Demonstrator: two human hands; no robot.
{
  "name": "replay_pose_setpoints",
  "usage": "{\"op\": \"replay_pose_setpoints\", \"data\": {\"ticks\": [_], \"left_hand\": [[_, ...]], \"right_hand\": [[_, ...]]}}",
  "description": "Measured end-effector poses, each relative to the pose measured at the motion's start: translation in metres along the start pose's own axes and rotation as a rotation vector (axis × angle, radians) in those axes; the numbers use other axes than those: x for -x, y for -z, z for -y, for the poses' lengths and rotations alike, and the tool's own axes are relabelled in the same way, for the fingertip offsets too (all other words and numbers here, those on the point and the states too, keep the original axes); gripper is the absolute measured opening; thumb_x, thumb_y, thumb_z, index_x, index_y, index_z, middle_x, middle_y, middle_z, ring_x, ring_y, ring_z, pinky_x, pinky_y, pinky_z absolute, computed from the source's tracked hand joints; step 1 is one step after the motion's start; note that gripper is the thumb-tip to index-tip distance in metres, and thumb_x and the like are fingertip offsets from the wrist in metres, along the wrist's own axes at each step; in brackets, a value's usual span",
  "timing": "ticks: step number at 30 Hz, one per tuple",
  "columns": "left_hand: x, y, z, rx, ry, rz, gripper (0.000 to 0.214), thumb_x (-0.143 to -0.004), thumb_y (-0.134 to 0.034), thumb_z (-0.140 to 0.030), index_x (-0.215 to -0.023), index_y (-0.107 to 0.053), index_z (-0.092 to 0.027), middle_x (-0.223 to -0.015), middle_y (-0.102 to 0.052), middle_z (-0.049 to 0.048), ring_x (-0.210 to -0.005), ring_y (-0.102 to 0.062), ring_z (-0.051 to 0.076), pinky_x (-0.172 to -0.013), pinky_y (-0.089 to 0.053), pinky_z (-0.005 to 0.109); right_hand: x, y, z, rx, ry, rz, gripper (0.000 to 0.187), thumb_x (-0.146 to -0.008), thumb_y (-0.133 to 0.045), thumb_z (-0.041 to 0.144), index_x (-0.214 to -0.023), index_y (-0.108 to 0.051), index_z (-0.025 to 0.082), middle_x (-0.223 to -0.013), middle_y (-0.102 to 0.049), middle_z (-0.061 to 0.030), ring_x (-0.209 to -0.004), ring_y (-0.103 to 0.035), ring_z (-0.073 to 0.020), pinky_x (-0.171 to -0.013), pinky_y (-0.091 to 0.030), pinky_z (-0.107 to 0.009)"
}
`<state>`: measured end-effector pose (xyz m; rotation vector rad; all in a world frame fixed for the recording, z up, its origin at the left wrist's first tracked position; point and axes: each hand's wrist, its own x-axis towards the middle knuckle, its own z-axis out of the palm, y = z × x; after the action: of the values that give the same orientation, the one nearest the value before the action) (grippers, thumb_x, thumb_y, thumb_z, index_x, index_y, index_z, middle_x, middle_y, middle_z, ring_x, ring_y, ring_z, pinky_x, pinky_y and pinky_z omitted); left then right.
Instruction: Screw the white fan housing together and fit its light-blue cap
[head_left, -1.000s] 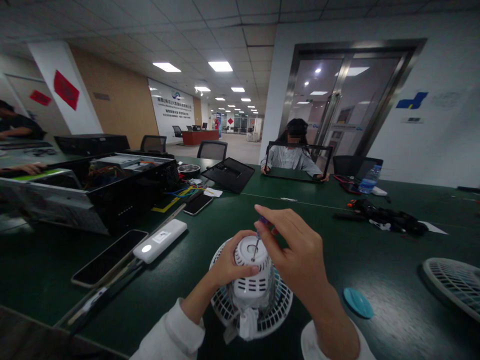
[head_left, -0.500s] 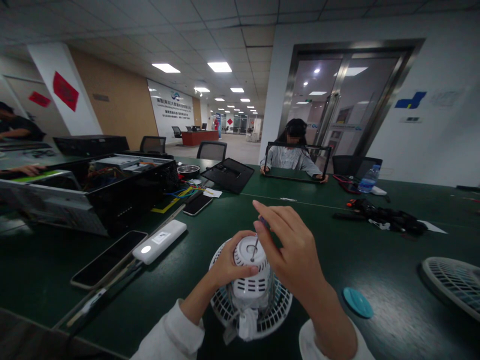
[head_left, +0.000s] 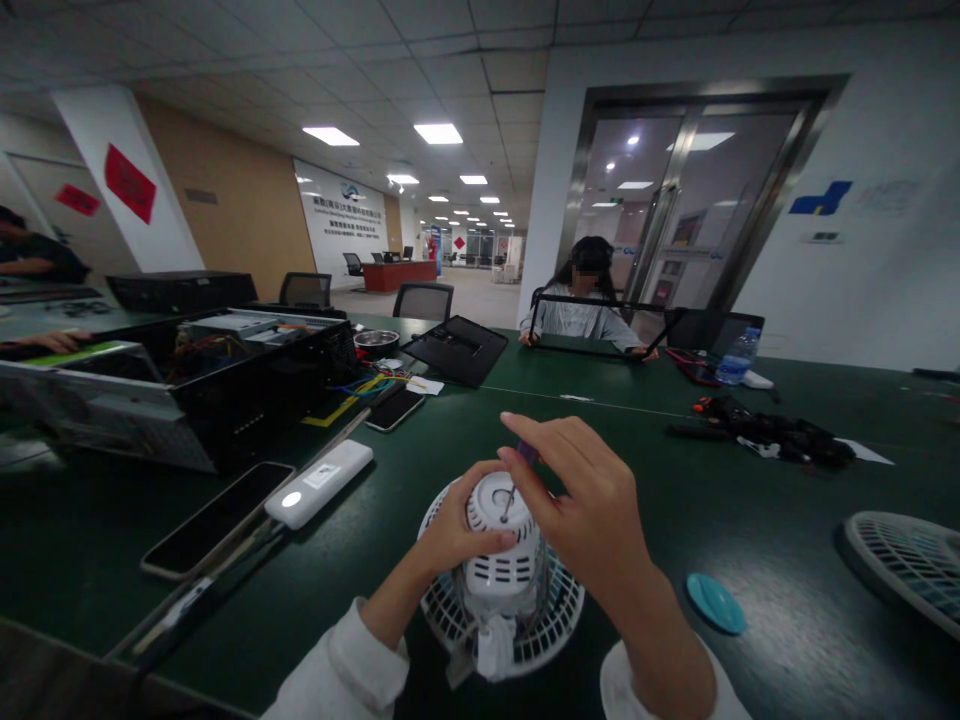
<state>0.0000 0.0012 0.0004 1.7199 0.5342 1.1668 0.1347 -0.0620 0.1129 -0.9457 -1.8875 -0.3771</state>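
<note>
A white electric fan (head_left: 501,575) lies face down on the green table, its motor housing upward and its grille spread beneath. My left hand (head_left: 452,530) is wrapped round the side of the housing, thumb across the front. In my right hand (head_left: 581,480) is a screwdriver (head_left: 527,452) with a purple handle, pinched between thumb and fingers. Its thin shaft slants down to a hole in the top of the housing; the tip's seat inside is hidden. A turquoise round cap (head_left: 716,603) lies right of my right forearm.
An opened computer case (head_left: 187,390), phones (head_left: 217,520) and a white power bank (head_left: 320,484) are at left. A fan grille (head_left: 911,565) lies at far right. Across the table, a person holds a black frame (head_left: 592,352). A water bottle (head_left: 739,357) stands near cables.
My right fingers have shifted around the screwdriver handle, exposing more purple. My left hand and the fan stay put. Across the table, the person's black frame has tilted.
</note>
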Motion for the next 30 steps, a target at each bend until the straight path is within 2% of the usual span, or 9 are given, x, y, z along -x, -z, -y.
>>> {"op": "replay_pose_setpoints", "data": {"ticks": [3, 6, 8, 12, 16, 20, 24, 30], "left_hand": [[0.000, 0.000, 0.001, -0.002, 0.007, -0.011, 0.067, -0.057, -0.075, -0.040, -0.115, -0.049, -0.016, -0.104, -0.060, 0.0059, -0.094, -0.056, 0.025, -0.084, -0.045, 0.035], [0.001, 0.000, 0.002, -0.012, -0.008, 0.003, 0.066, -0.058, -0.075, -0.041, -0.114, -0.050, -0.017, -0.102, -0.060, 0.0051, -0.092, -0.056, 0.025, -0.083, -0.045, 0.034], [0.001, 0.000, 0.002, -0.011, -0.013, 0.008, 0.066, -0.058, -0.075, -0.041, -0.115, -0.050, -0.017, -0.103, -0.060, 0.0049, -0.093, -0.056, 0.025, -0.084, -0.045, 0.034], [0.001, -0.001, 0.002, -0.009, -0.007, -0.003, 0.066, -0.059, -0.074, -0.039, -0.116, -0.049, -0.018, -0.106, -0.059, 0.0056, -0.096, -0.055, 0.025, -0.085, -0.044, 0.035], [0.000, -0.002, 0.000, -0.022, -0.026, -0.017, 0.062, -0.058, -0.074, -0.038, -0.112, -0.051, -0.017, -0.103, -0.060, 0.0053, -0.093, -0.055, 0.024, -0.084, -0.044, 0.034], [-0.004, -0.008, 0.000, 0.024, -0.029, -0.026, 0.058, -0.058, -0.074, -0.037, -0.109, -0.053, -0.018, -0.102, -0.060, 0.0045, -0.093, -0.056, 0.023, -0.083, -0.043, 0.032], [-0.012, -0.027, 0.001, 0.044, -0.035, -0.025, 0.055, -0.059, -0.074, -0.033, -0.107, -0.053, -0.019, -0.102, -0.060, 0.0032, -0.092, -0.056, 0.022, -0.083, -0.043, 0.031], [-0.030, -0.076, 0.007, 0.017, -0.053, 0.016, 0.052, -0.059, -0.073, -0.029, -0.107, -0.054, -0.019, -0.102, -0.059, 0.0031, -0.092, -0.056, 0.022, -0.084, -0.043, 0.032]], "right_hand": [[0.000, 0.001, 0.000, 0.028, -0.027, 0.003, 0.029, -0.086, -0.049, 0.024, -0.109, -0.060, 0.011, -0.081, -0.063, -0.0083, -0.077, -0.055, -0.0194, -0.066, -0.048, -0.034], [0.000, 0.002, 0.001, -0.059, -0.002, 0.040, 0.036, -0.087, -0.039, 0.015, -0.121, -0.051, 0.011, -0.095, -0.065, -0.0089, -0.088, -0.056, -0.0177, -0.075, -0.048, -0.033], [0.000, 0.002, 0.001, -0.069, 0.020, 0.042, 0.033, -0.087, -0.040, 0.013, -0.117, -0.054, 0.011, -0.090, -0.066, -0.0077, -0.083, -0.057, -0.0164, -0.072, -0.048, -0.031], [0.000, 0.001, 0.000, 0.033, -0.005, 0.008, 0.022, -0.086, -0.050, 0.022, -0.101, -0.062, 0.012, -0.078, -0.065, -0.0067, -0.072, -0.056, -0.0173, -0.065, -0.047, -0.031], [-0.001, 0.006, -0.001, 0.011, -0.026, 0.056, 0.030, -0.086, -0.043, 0.016, -0.112, -0.057, 0.009, -0.088, -0.065, -0.0093, -0.082, -0.056, -0.0187, -0.072, -0.048, -0.034], [0.002, 0.021, -0.007, -0.037, -0.050, 0.087, 0.029, -0.084, -0.043, 0.013, -0.109, -0.058, 0.012, -0.093, -0.067, -0.0078, -0.085, -0.060, -0.0166, -0.074, -0.050, -0.031], [0.006, 0.045, -0.017, -0.013, -0.109, 0.160, 0.023, -0.084, -0.047, 0.014, -0.102, -0.060, 0.016, -0.096, -0.069, -0.0051, -0.081, -0.063, -0.0146, -0.069, -0.050, -0.027], [0.000, 0.085, -0.032, 0.109, -0.179, 0.346, 0.013, -0.079, -0.057, 0.016, -0.091, -0.062, 0.017, -0.081, -0.068, -0.0019, -0.068, -0.060, -0.0126, -0.061, -0.045, -0.023]]}}
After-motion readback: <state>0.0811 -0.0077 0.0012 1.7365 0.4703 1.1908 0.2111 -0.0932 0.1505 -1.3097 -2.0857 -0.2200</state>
